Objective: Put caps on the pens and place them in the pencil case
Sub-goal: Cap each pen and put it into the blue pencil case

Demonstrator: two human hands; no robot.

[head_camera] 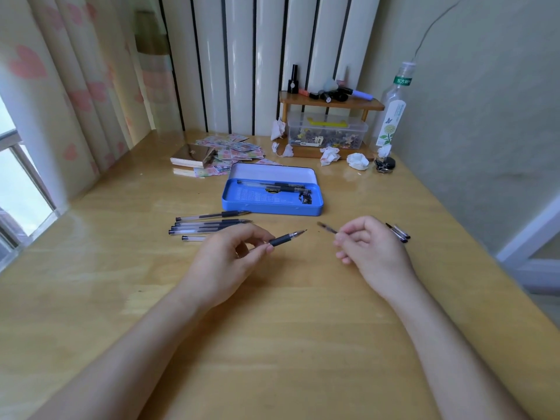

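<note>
Our left hand [225,259] pinches the pen [288,237], tip aimed right at the cap [327,228] pinched in our right hand [368,248].

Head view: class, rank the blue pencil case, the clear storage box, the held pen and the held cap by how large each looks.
1. Blue pencil case.
2. Clear storage box, though it sits farther away, so true size is unsure.
3. Pen in the left hand, partly hidden.
4. Cap in the right hand, blurred.
</note>
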